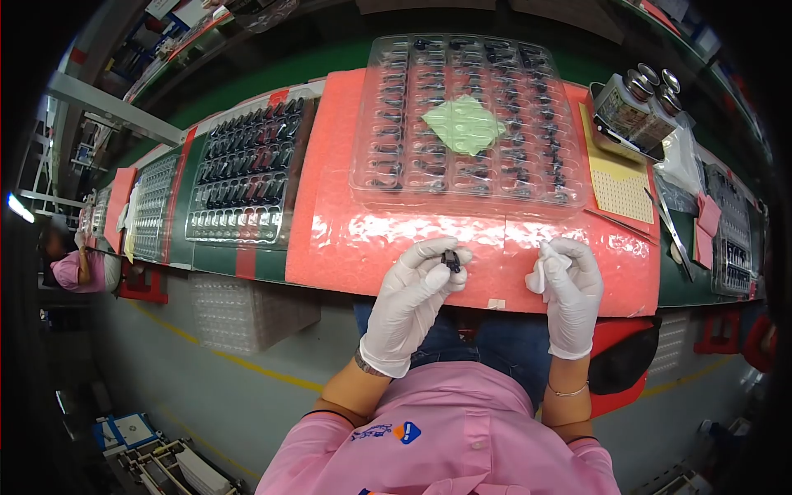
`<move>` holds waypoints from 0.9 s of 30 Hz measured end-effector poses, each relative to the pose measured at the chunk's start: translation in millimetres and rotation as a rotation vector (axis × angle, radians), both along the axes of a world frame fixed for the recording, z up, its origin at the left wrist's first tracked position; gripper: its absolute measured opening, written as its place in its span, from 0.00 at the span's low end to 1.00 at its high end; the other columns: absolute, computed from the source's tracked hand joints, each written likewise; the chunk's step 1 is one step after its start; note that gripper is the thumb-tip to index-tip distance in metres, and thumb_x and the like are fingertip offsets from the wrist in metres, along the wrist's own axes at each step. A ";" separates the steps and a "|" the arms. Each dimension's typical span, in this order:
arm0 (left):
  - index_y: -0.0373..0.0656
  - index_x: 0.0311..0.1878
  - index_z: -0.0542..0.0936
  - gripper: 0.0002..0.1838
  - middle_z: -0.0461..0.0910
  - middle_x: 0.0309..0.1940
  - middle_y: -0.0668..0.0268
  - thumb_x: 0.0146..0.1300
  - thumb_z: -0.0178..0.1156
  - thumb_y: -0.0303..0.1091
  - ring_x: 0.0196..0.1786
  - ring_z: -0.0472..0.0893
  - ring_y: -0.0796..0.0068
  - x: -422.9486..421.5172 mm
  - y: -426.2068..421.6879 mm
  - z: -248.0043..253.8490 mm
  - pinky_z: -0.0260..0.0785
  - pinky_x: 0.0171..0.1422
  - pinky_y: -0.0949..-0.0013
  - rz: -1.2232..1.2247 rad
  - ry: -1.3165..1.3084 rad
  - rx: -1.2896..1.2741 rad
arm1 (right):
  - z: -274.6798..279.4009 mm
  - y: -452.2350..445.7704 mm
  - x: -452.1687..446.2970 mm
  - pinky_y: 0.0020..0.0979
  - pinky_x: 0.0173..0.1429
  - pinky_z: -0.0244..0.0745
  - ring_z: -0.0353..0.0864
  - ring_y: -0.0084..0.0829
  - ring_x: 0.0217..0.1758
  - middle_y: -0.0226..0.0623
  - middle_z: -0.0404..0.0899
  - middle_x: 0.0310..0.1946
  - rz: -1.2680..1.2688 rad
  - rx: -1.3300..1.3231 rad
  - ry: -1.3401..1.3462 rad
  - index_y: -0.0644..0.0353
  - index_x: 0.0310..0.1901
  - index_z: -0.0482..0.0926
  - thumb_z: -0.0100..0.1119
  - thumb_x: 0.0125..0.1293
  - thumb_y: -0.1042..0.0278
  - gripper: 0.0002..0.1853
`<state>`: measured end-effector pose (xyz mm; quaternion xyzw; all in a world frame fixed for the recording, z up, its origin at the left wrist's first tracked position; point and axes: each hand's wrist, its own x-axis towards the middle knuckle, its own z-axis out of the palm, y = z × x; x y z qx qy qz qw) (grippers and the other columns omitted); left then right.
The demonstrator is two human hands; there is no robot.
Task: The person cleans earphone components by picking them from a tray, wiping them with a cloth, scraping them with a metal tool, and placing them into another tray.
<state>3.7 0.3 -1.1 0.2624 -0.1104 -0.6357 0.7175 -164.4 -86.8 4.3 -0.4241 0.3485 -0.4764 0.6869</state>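
White gloves cover both of my hands. Between thumb and fingers, my left hand [412, 293] grips a small black plastic part [450, 261] above the front of the pink padded mat [355, 247]. My right hand [573, 289] is closed on a folded white cloth [540, 276], a little to the right and apart from the black part. Beyond both hands lies a clear plastic tray [470, 196] with rows of pockets holding many small dark parts. A pale green square of cloth or paper [464, 125] rests on top of that tray.
Left of the mat sits another tray [239, 223] of dark parts. Metal-capped bottles [631, 99] stand in a holder at the right, near a yellow dotted sheet [619, 186] and scissors [676, 235]. Stacked clear trays [231, 313] are below the table. Another person [78, 264] is far left.
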 end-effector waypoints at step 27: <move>0.33 0.56 0.64 0.19 0.70 0.48 0.52 0.62 0.49 0.24 0.42 0.73 0.72 2.5 -3.8 -9.7 0.69 0.49 0.71 -0.197 0.430 -0.100 | 1.1 -21.1 -35.9 0.18 0.41 0.67 0.70 0.17 0.34 0.32 0.72 0.38 -0.205 -0.351 0.376 0.66 0.42 0.70 0.50 0.58 0.85 0.10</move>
